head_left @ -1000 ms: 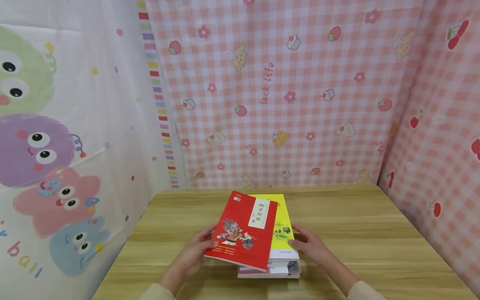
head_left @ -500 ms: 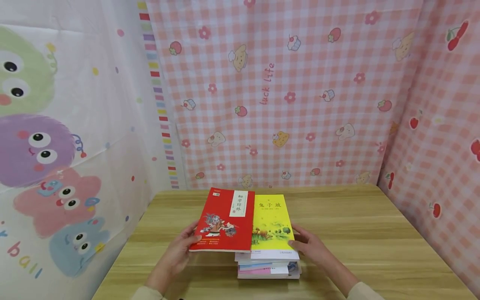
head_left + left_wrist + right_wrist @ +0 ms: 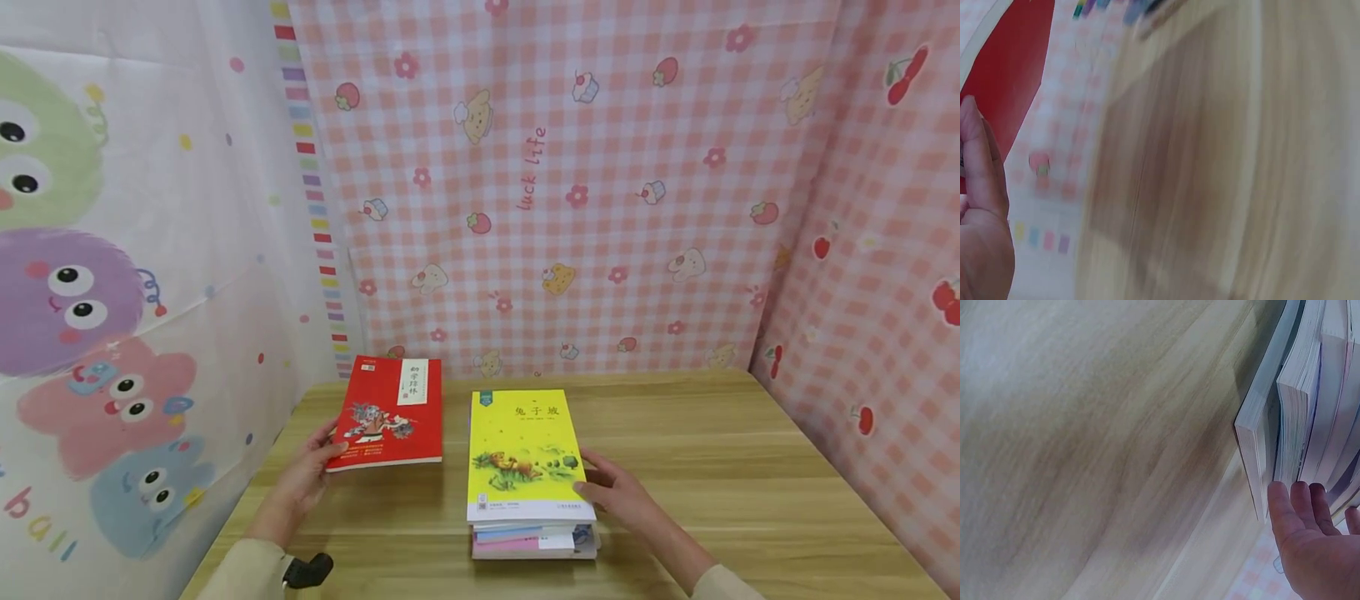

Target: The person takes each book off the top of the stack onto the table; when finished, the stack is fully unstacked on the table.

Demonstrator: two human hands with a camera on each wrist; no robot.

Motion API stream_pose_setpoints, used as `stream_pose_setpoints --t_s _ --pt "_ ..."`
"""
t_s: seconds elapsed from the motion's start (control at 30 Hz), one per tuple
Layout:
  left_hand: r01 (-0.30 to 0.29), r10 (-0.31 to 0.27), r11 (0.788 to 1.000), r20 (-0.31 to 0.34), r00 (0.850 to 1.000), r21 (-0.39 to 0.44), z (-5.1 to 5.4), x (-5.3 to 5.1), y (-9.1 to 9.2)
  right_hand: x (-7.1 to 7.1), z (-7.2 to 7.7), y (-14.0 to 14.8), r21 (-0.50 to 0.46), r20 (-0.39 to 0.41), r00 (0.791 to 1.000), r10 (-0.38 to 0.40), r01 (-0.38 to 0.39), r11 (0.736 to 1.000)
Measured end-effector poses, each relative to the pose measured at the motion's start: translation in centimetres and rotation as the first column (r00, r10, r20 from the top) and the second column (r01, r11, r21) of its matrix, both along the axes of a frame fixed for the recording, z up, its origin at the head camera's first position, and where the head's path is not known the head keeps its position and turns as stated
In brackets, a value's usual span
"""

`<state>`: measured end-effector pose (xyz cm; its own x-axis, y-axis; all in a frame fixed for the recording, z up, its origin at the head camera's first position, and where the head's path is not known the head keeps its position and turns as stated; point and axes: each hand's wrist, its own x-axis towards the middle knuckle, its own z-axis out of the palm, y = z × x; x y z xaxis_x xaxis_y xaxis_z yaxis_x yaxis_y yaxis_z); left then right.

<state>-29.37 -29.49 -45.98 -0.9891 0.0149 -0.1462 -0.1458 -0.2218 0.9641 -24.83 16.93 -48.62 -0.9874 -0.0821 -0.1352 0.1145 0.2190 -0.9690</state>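
Note:
My left hand [image 3: 307,467] grips a thin red book [image 3: 390,417] by its lower left edge, thumb on the cover and fingers underneath. The book is held above the table, left of a stack of books. In the left wrist view, the left hand's fingers [image 3: 982,162] lie along the red book's underside [image 3: 1013,69]. A yellow book [image 3: 517,450] with a meadow picture tops the stack. My right hand [image 3: 618,492] rests against the stack's right side, thumb at the yellow cover's edge. In the right wrist view, its extended fingers [image 3: 1285,509] touch the book edges [image 3: 1294,419].
Under the yellow book lie several books, one with a pink cover edge [image 3: 506,542]. Everything stands on a wood-grain table [image 3: 675,433]. A pink checked curtain [image 3: 600,208] hangs behind it, and a white cartoon curtain [image 3: 240,250] hangs at the left. A black strap piece [image 3: 309,571] sits by the left sleeve.
My left hand has carried the red book leftward off the stack, turning it straighter and uncovering the yellow book. The right hand has stayed at the stack's side.

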Motion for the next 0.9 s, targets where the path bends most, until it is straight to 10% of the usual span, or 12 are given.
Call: stream_pose_setpoints --t_s 0.6,0.9 --pt "0.021 -0.014 0.984 0.044 0.999 -0.176 -2.5 -3.6 -6.6 0.1 0.2 -0.3 0.009 0.01 1.0 -0.006 0.006 1.0" --pt "-0.052 0.098 0.901 0.085 0.992 -0.43 -2.9 -5.0 -6.9 0.3 0.2 -0.2 0.005 0.012 1.0 -0.026 0.026 1.0"
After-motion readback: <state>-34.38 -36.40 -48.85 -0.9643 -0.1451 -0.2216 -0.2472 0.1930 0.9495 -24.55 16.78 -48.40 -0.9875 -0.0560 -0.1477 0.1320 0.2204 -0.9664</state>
